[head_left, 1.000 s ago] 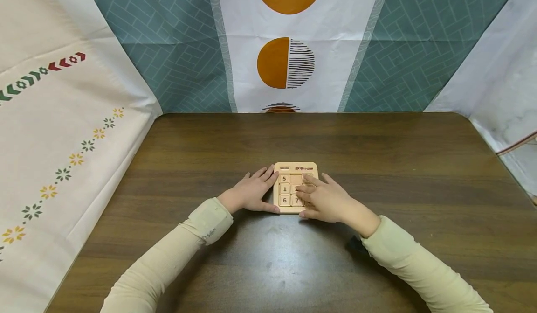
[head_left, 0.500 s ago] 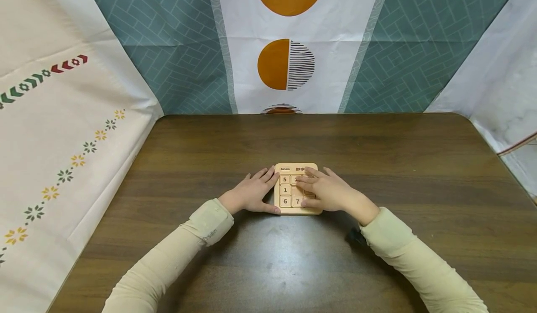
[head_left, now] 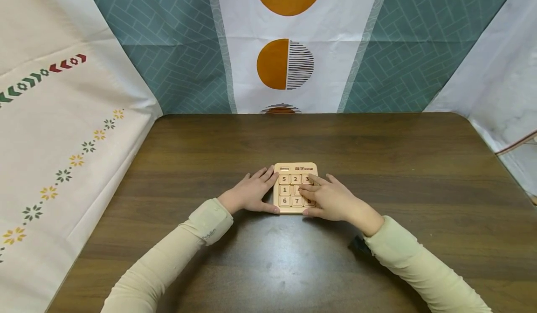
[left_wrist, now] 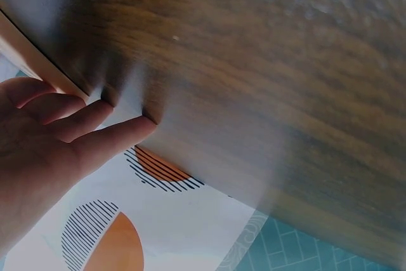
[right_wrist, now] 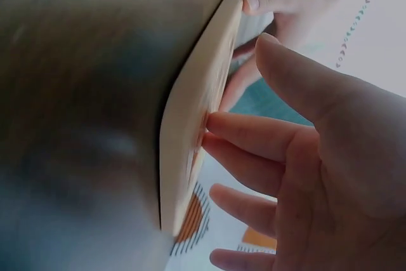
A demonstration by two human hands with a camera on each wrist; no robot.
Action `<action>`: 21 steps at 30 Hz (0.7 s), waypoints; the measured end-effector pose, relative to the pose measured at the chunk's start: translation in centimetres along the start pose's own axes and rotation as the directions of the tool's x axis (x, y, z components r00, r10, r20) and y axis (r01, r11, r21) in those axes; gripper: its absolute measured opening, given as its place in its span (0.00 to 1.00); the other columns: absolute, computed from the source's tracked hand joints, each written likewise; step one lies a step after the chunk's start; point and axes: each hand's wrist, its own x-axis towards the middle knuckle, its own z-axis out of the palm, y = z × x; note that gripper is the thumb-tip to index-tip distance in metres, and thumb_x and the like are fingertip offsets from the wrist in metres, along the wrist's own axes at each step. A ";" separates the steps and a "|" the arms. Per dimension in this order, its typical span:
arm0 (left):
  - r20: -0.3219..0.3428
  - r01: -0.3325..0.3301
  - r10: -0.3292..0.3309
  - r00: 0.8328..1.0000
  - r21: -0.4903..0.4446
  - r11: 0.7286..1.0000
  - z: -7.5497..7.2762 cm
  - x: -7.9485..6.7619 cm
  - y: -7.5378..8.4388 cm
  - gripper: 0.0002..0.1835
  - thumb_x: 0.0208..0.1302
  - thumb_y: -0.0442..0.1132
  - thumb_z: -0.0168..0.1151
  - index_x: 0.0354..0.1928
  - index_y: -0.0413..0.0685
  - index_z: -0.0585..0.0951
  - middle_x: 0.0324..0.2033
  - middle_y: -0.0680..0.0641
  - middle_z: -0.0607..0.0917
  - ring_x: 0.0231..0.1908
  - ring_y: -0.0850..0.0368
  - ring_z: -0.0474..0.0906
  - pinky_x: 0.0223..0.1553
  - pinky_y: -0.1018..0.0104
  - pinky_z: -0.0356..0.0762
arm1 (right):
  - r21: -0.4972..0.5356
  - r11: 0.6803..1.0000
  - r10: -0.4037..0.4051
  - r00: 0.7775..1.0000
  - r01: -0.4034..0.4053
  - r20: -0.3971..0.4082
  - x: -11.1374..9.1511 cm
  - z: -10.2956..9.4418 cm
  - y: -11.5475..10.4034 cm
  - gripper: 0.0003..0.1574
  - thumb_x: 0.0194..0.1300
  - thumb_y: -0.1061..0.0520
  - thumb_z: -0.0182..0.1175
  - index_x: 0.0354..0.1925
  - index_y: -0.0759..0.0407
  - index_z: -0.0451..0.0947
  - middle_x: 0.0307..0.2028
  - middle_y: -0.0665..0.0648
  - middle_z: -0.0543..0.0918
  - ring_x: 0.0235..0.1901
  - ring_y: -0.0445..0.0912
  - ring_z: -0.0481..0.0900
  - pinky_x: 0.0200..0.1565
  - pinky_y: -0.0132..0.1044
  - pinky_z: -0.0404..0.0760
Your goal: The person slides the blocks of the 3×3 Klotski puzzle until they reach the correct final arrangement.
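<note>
Number tile 4 (head_left: pixel 296 190), apparently being slid

Wooden sliding puzzle (head_left: pixel 291 210) lies flat near the frame's center. Left hand (head_left: pixel 251 193), fingers straight and spread, touches its left edge; right hand (head_left: pixel 331 201), fingers extended, touches the tile. Next move likely calls for light sideways pressure to seat it.

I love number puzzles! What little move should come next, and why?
Perhaps the right hand should nudge the 4 tile left: the hand reaches over it, and a narrow gap shows between that tile and the 1 tile.
</note>
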 end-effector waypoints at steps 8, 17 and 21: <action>-0.002 -0.003 0.003 1.000 -0.001 1.000 0.0 0.0 0.0 0.56 0.50 0.73 0.52 0.71 0.46 0.46 0.70 0.43 0.42 0.68 0.47 0.42 0.59 0.41 0.53 | 0.002 0.999 0.046 0.999 -0.046 0.017 0.5 -0.2 0.3 0.39 0.60 0.38 0.55 0.62 0.59 0.67 0.62 0.56 0.67 0.65 0.56 0.55 0.57 0.63 0.54; -0.012 -0.004 0.004 1.000 -0.002 1.000 0.1 -0.1 0.0 0.55 0.50 0.72 0.52 0.71 0.47 0.46 0.70 0.43 0.42 0.68 0.47 0.41 0.59 0.41 0.52 | 0.024 0.996 0.084 0.996 -0.085 0.034 -0.2 0.2 1.3 0.39 0.60 0.38 0.55 0.62 0.60 0.67 0.63 0.57 0.66 0.65 0.59 0.53 0.56 0.64 0.53; -0.016 -0.007 0.007 1.000 -0.002 1.000 0.1 -0.1 0.0 0.55 0.50 0.72 0.52 0.71 0.47 0.46 0.70 0.43 0.42 0.68 0.47 0.42 0.59 0.41 0.53 | 0.029 0.998 0.046 0.999 -0.047 0.024 -1.1 0.2 0.6 0.37 0.60 0.39 0.56 0.60 0.60 0.69 0.61 0.58 0.69 0.64 0.59 0.56 0.56 0.64 0.54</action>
